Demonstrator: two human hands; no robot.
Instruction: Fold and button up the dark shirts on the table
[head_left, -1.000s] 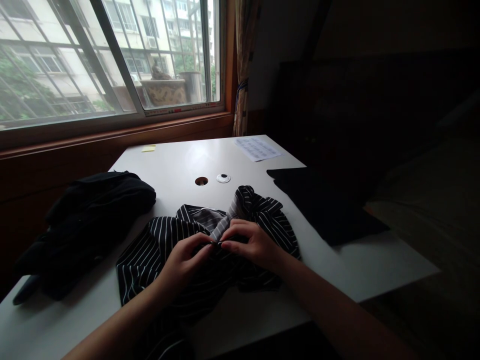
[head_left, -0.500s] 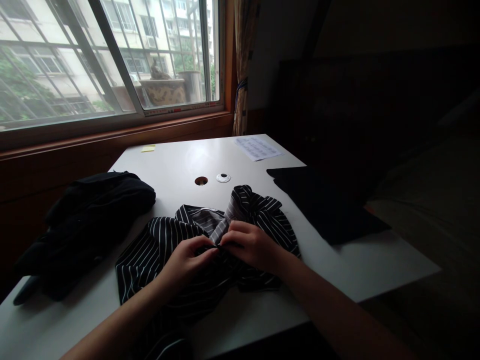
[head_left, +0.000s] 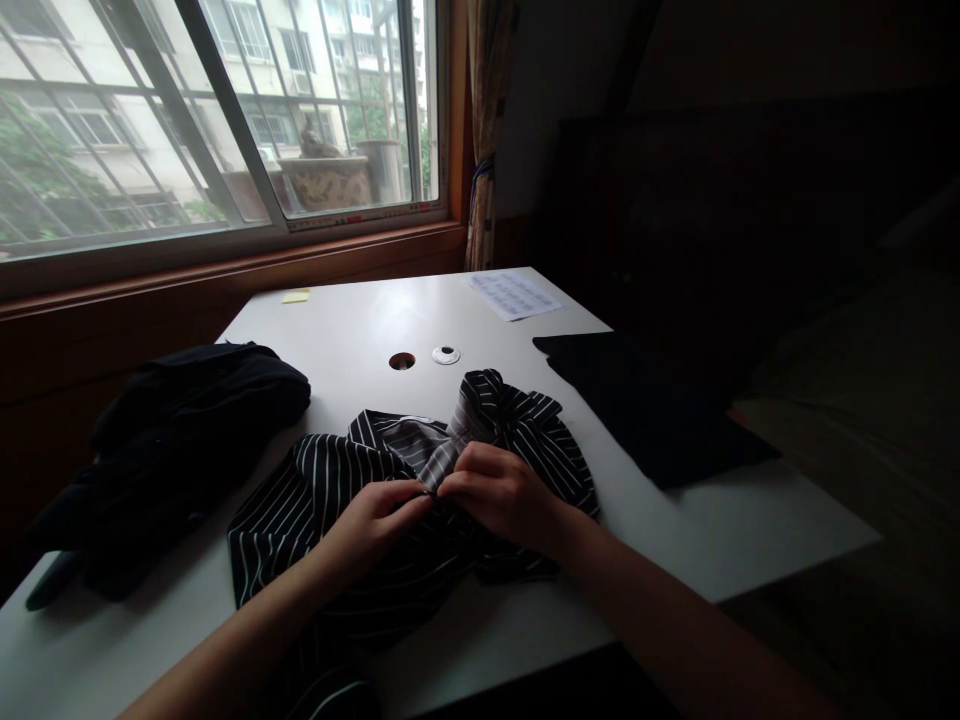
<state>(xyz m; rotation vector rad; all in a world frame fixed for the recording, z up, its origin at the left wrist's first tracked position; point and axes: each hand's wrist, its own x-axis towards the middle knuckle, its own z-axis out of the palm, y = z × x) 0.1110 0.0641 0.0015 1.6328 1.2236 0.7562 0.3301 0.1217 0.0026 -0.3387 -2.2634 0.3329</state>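
A black shirt with white stripes (head_left: 330, 490) lies rumpled on the white table, its collar toward the far side and its grey inner side showing at the neck. My left hand (head_left: 375, 515) pinches the shirt's front edge just below the collar opening. Right beside it, my right hand (head_left: 501, 490) grips the same edge with bent fingers, and the fingertips of both hands nearly meet. Whatever small part sits between the fingertips is hidden. Part of the shirt hangs toward me over the near edge of the table.
A heap of dark clothing (head_left: 187, 440) sits at the left, and a dark folded cloth (head_left: 645, 410) lies at the right edge. Farther back are a cable hole (head_left: 402, 361), its round white cover (head_left: 446, 355), a printed sheet (head_left: 517, 295) and a yellow note (head_left: 296, 296).
Both hands stay at the same spot on the shirt, with only a slight shift of the fingers. Nothing else visibly moves.
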